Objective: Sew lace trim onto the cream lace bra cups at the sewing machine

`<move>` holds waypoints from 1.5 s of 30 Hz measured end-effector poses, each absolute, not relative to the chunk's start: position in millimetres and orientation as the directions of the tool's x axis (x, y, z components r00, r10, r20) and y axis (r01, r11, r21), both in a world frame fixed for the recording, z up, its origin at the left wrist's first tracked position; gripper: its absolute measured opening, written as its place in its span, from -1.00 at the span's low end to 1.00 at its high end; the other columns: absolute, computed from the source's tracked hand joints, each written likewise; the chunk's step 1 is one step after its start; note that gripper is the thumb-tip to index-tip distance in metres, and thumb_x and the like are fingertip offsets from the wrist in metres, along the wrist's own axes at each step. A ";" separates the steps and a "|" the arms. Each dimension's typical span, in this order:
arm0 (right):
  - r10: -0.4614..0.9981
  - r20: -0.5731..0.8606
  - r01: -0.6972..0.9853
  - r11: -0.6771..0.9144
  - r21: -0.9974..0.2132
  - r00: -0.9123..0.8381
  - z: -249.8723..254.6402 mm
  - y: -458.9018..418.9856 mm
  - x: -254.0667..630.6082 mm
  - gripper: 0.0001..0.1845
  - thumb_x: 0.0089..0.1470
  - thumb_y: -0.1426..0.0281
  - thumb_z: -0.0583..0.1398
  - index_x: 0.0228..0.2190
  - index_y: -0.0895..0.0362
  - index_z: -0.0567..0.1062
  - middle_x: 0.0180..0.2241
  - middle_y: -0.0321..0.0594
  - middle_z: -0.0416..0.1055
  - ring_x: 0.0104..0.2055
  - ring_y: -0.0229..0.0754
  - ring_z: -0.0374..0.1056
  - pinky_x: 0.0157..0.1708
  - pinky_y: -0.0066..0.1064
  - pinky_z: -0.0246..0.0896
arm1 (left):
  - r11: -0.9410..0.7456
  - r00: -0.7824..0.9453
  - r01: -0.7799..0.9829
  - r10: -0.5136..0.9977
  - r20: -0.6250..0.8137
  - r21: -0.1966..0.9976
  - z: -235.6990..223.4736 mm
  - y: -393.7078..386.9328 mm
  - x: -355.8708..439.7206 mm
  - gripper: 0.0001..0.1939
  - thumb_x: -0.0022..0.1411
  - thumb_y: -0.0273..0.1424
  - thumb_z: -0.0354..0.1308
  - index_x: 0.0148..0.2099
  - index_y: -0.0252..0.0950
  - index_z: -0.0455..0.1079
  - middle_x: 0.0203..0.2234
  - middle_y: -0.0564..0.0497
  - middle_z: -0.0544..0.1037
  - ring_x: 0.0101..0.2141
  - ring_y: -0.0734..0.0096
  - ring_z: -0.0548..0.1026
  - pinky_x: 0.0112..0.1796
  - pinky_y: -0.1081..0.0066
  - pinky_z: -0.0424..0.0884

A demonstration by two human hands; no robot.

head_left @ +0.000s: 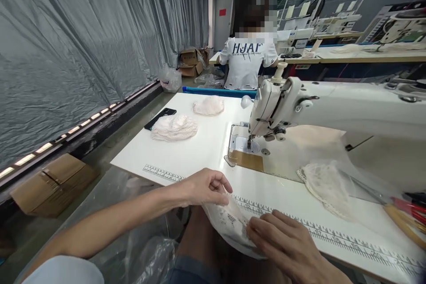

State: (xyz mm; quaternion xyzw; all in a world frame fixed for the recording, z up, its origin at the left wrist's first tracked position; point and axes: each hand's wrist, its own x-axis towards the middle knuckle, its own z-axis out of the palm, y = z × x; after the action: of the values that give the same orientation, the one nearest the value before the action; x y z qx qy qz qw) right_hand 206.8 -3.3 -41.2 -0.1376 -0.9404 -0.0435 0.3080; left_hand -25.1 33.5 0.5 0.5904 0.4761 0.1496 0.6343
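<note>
A piece of white lace fabric (229, 224) hangs over the table's front edge, above my lap. My left hand (209, 188) pinches its upper left end, thumb and fingers closed on it. Its right side is gripped by my right hand (282, 239), whose fingers curl around the cloth. Beyond my hands stands a white sewing machine (333, 102), with its needle and presser foot (249, 142) over the metal plate. Nothing lies under the foot that I can make out. A printed ruler (256, 206) runs along the table's front edge, partly covered by my hands.
Stacked lace pieces (175, 128) partly cover a black phone (160, 119); another pale piece (209, 105) lies behind. Right of the machine bed rest a lace piece (328, 186) and scissors (402, 224). A cardboard box (53, 184) stands on the floor. Ahead sits a person (248, 60).
</note>
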 end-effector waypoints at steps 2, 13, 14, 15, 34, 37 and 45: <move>0.218 0.592 0.307 0.950 0.053 -0.776 -34.1 7.1 205.5 -0.70 0.17 0.65 -0.08 -0.32 0.24 0.42 -0.36 -0.11 0.46 -0.43 -0.24 0.27 -0.50 -0.38 0.05 | 0.083 0.526 0.443 0.782 -0.334 0.893 8.2 49.5 -18.9 -0.72 0.04 -0.37 0.21 -0.16 -0.35 0.38 -0.54 0.09 0.41 -0.50 0.53 0.37 -0.46 0.52 0.27; 0.459 0.494 0.537 0.843 0.018 -0.738 -44.1 105.2 218.0 -0.66 0.22 0.57 -0.11 -0.40 0.18 0.42 -0.38 -0.16 0.44 -0.33 -0.23 0.34 -0.40 -0.42 0.21 | -0.495 0.556 0.743 0.831 -0.005 0.450 -14.1 171.3 40.5 -0.68 0.01 -0.69 0.00 -0.16 -0.41 0.36 -0.33 -0.08 0.47 -0.27 0.27 0.43 -0.31 0.38 0.34; 0.462 0.507 0.536 0.844 -0.001 -0.727 -47.2 106.1 218.2 -0.67 0.21 0.58 -0.10 -0.40 0.18 0.42 -0.38 -0.16 0.44 -0.33 -0.22 0.35 -0.39 -0.41 0.22 | -0.488 0.532 0.756 0.846 0.023 0.437 -18.5 170.8 39.9 -0.67 0.05 -0.68 -0.01 -0.12 -0.41 0.34 -0.27 -0.11 0.46 -0.23 0.24 0.41 -0.26 0.33 0.34; 0.463 0.525 0.532 0.846 -0.021 -0.715 -49.7 106.0 218.4 -0.68 0.20 0.58 -0.09 -0.39 0.18 0.42 -0.38 -0.16 0.44 -0.33 -0.22 0.35 -0.39 -0.41 0.23 | -0.486 0.511 0.765 0.857 0.061 0.423 -21.8 168.2 38.7 -0.68 0.10 -0.66 -0.03 -0.08 -0.41 0.32 -0.20 -0.14 0.43 -0.18 0.22 0.39 -0.21 0.29 0.32; 0.517 0.559 0.647 0.761 0.045 -0.648 -50.6 111.0 220.8 -0.59 0.18 0.64 -0.11 -0.33 0.21 0.50 -0.32 -0.10 0.50 -0.38 -0.21 0.36 -0.49 -0.39 0.11 | -0.792 0.763 0.609 0.602 0.237 0.053 -38.9 162.2 30.7 -0.79 0.26 -0.62 -0.09 -0.20 -0.32 0.33 -0.26 0.02 0.45 -0.28 0.46 0.40 -0.17 0.33 0.14; 0.563 0.532 0.700 0.710 0.081 -0.633 -54.0 115.4 222.6 -0.62 0.14 0.65 -0.08 -0.28 0.22 0.50 -0.28 -0.08 0.50 -0.41 -0.22 0.36 -0.49 -0.38 0.11 | -0.800 0.759 0.592 0.594 0.267 0.097 -43.6 176.3 31.7 -0.79 0.23 -0.61 -0.10 -0.19 -0.31 0.31 -0.28 0.03 0.42 -0.31 0.45 0.36 -0.14 0.30 0.12; 0.619 0.518 0.758 0.646 0.094 -0.591 -59.2 117.1 221.9 -0.62 0.07 0.64 -0.06 -0.21 0.25 0.49 -0.16 -0.09 0.48 -0.47 -0.25 0.38 -0.52 -0.37 0.06 | -0.793 0.745 0.567 0.610 0.272 0.224 -46.6 191.1 37.5 -0.77 0.11 -0.65 -0.15 -0.39 -0.31 0.29 -0.49 0.03 0.37 -0.41 0.39 0.34 -0.06 0.23 0.08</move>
State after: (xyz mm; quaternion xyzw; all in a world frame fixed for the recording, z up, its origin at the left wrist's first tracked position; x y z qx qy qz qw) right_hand 221.9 117.1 -59.2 -0.3917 -0.8785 -0.1540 0.2259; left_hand 37.5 191.1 -46.6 0.9318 0.3157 0.1673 0.0634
